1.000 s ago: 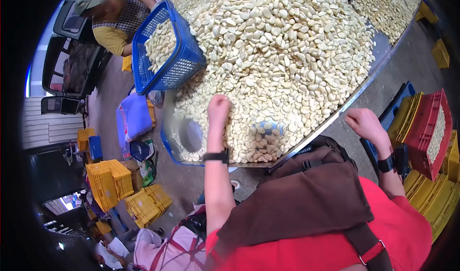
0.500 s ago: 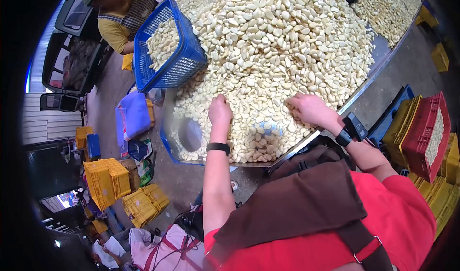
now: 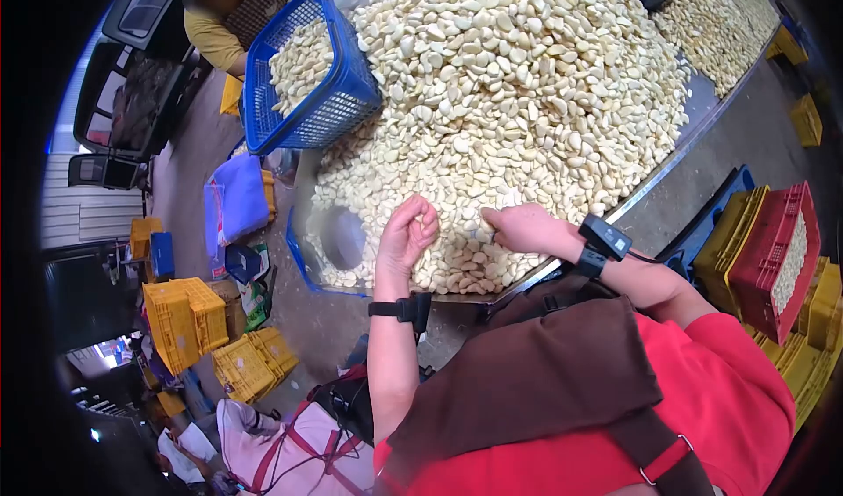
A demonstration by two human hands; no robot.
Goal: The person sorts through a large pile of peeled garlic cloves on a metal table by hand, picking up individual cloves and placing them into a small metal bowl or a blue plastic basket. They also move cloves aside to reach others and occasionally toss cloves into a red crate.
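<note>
Pale, flat, bean-like pieces (image 3: 492, 75) lie heaped on a metal table (image 3: 654, 180). Over the near part of the heap, my left hand (image 3: 409, 233) is turned partly palm up, its fingers curled; whether a piece is inside I cannot make out. To its right, my right hand (image 3: 527, 228) is palm down just above the pieces, fingers bent towards the left hand, with the fingertips closed on something too small to tell. The hands are apart. Below them lies a patch of browner pieces (image 3: 470, 268). A round opening (image 3: 342, 237) shows in the table left of my left hand.
A blue basket (image 3: 342, 101) of pieces stands at the heap's left edge, beside a person in yellow (image 3: 211, 35). Yellow crates (image 3: 180, 320) stand on the floor at left. A red crate (image 3: 768, 263) is at right. Another person in pink (image 3: 263, 448) is at lower left.
My right hand has moved left and slightly down, nearer my left hand. My left hand has moved slightly down and rolled palm upwards, its fingers curled.
</note>
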